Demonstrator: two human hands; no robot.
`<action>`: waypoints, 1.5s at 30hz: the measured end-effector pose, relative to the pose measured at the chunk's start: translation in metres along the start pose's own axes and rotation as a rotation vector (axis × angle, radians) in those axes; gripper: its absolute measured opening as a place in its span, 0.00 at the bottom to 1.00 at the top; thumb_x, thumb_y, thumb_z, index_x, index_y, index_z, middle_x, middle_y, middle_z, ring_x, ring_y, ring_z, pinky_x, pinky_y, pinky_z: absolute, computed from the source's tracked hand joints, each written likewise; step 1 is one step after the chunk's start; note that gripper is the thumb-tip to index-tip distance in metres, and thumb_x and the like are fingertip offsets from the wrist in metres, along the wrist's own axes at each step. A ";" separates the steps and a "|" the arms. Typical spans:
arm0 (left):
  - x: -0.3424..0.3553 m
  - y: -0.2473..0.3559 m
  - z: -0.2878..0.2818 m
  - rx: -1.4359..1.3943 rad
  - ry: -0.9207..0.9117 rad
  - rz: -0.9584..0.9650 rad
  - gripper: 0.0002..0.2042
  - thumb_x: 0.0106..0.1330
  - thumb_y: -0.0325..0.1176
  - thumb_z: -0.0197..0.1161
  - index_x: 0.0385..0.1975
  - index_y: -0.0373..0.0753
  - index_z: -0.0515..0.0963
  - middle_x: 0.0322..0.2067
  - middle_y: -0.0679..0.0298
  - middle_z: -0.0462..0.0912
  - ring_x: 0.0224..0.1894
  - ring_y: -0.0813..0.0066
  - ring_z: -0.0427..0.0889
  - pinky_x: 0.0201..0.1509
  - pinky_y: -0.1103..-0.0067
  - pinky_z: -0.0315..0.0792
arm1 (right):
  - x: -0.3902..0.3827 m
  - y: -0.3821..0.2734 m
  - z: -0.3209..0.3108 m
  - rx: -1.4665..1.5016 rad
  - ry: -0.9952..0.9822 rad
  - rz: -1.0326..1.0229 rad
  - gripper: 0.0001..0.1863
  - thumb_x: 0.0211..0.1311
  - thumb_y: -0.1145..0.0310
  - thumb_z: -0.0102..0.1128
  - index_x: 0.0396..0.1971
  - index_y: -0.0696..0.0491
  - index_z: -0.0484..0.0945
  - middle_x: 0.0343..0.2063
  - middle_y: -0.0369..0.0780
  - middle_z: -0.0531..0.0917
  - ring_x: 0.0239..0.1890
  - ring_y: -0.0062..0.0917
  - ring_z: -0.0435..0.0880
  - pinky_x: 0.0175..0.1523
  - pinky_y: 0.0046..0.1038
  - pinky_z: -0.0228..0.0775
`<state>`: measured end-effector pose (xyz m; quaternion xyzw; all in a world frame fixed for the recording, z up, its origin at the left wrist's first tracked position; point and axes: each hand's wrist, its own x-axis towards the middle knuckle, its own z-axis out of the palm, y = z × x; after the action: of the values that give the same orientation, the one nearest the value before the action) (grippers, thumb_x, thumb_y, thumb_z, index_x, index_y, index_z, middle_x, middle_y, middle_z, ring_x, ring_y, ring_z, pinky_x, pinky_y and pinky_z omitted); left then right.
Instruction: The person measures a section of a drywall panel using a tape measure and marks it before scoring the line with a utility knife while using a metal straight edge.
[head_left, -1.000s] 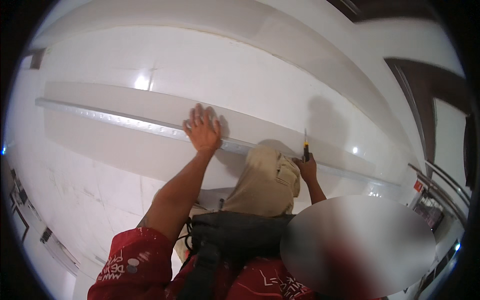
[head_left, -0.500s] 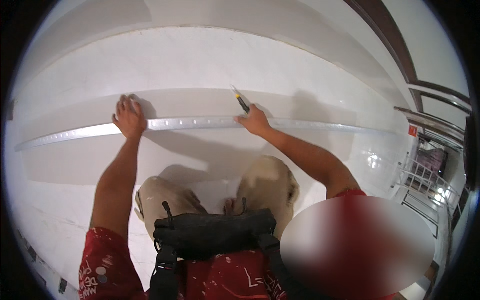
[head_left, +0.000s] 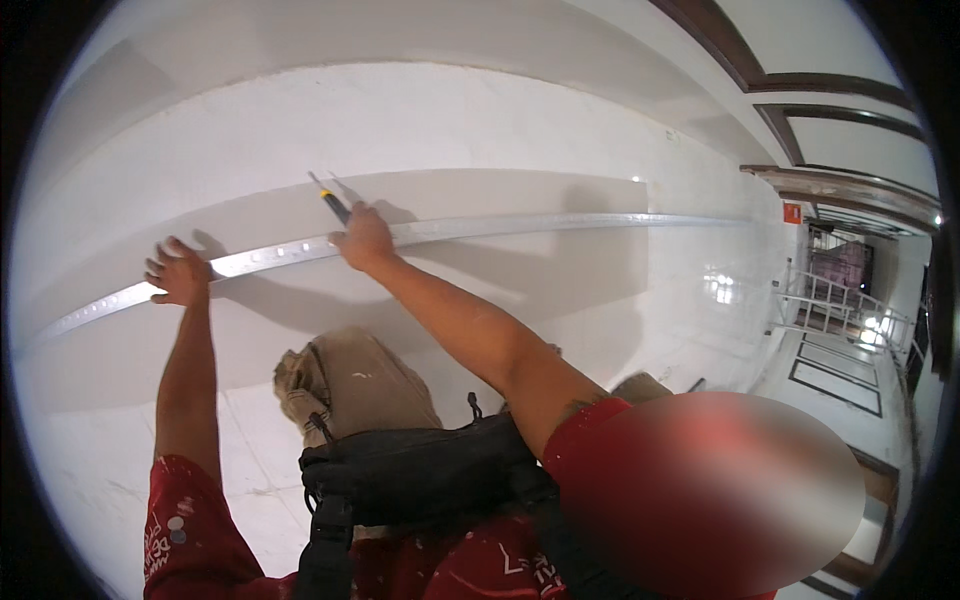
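knife (head_left: 330,200) handle hidden in right hand (head_left: 363,238)

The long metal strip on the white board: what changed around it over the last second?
The right hand with its yellow-handled tool slid left along the metal strip, nearer the left hand. The left hand stayed pressed on the strip, and the tool stayed gripped.

1. The floor (head_left: 640,300) is pale, glossy tile — it mirrors ceiling light as bright patches at the right.
2. A white wall (head_left: 420,40) curves across the top.
3. Dark brown beams (head_left: 740,70) frame the upper right.
4. A white metal railing (head_left: 840,305) stands at the far right, beside dark-bordered floor panels (head_left: 835,375).
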<state>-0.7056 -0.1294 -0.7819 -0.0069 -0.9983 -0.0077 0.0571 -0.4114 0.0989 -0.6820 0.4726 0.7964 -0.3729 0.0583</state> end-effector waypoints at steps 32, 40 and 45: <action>-0.019 0.016 -0.044 -0.317 0.164 -0.322 0.40 0.70 0.51 0.52 0.72 0.23 0.51 0.73 0.39 0.51 0.77 0.43 0.46 0.80 0.59 0.41 | 0.016 -0.001 -0.011 -0.167 -0.232 -0.155 0.24 0.57 0.62 0.70 0.45 0.62 0.74 0.41 0.56 0.83 0.47 0.54 0.82 0.53 0.49 0.72; 0.012 -0.046 -0.113 -0.175 -0.579 0.088 0.71 0.44 0.73 0.71 0.73 0.20 0.40 0.74 0.32 0.39 0.78 0.37 0.37 0.80 0.61 0.48 | 0.014 -0.002 -0.013 -0.171 -0.247 -0.146 0.23 0.57 0.63 0.70 0.45 0.61 0.72 0.40 0.54 0.81 0.46 0.53 0.82 0.51 0.50 0.73; 0.009 -0.043 -0.115 -0.115 -0.644 0.041 0.78 0.34 0.71 0.78 0.73 0.21 0.35 0.75 0.34 0.36 0.79 0.41 0.34 0.80 0.60 0.47 | 0.011 -0.006 -0.021 -0.163 -0.285 -0.101 0.23 0.59 0.62 0.69 0.47 0.61 0.72 0.42 0.54 0.81 0.48 0.54 0.81 0.53 0.49 0.72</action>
<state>-0.7026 -0.1738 -0.6674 -0.0325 -0.9626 -0.0602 -0.2620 -0.4170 0.1185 -0.6682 0.3681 0.8304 -0.3727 0.1899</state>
